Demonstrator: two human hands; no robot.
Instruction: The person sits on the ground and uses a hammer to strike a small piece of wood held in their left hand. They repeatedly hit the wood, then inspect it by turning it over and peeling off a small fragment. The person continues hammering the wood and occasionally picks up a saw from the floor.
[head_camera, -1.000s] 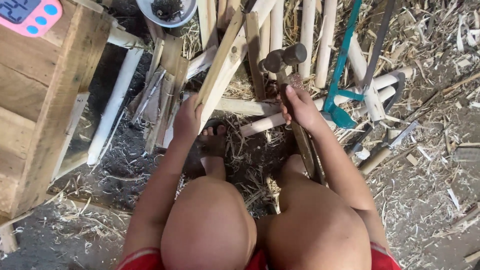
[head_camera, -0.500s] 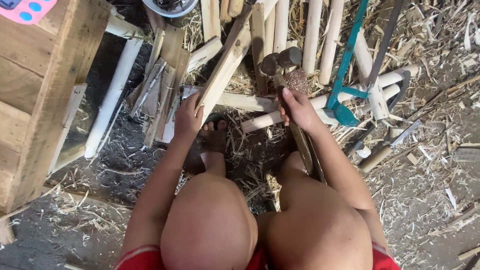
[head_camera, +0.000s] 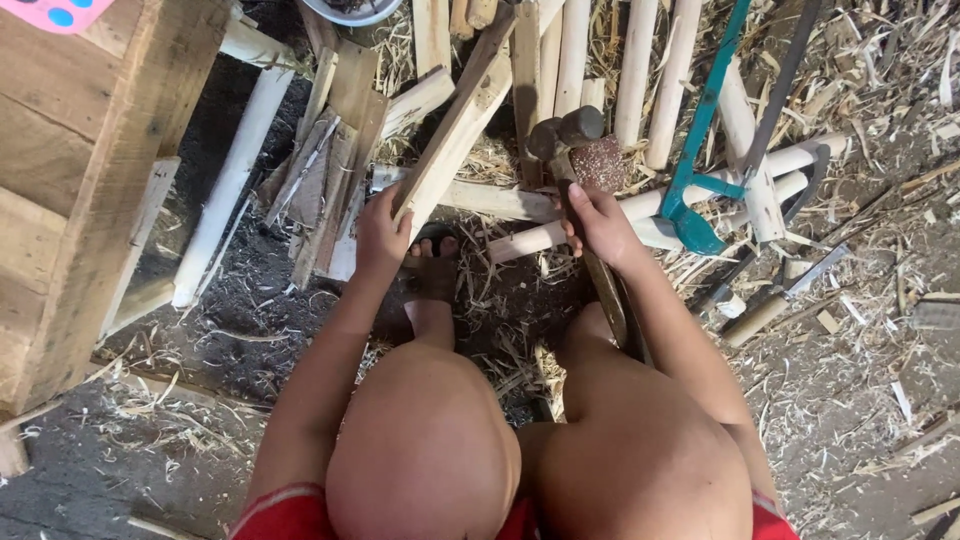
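Wooden slat (head_camera: 455, 135) in left grip (head_camera: 383, 235), hammer (head_camera: 575, 190) in right (head_camera: 603, 225), teal saw (head_camera: 700, 150) beside.

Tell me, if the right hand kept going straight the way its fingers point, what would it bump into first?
Probably the hammer head, just beyond the right hand, which grips the hammer's handle; past it lie pale wooden sticks. Depth is hard to judge.

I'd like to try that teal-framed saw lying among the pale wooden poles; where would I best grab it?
Judging by its pose, grip the teal-framed saw at its closed teal handle loop, the end nearest the person's right hand. Come from above: it lies flat across the pale wooden poles, with its blade side facing right.
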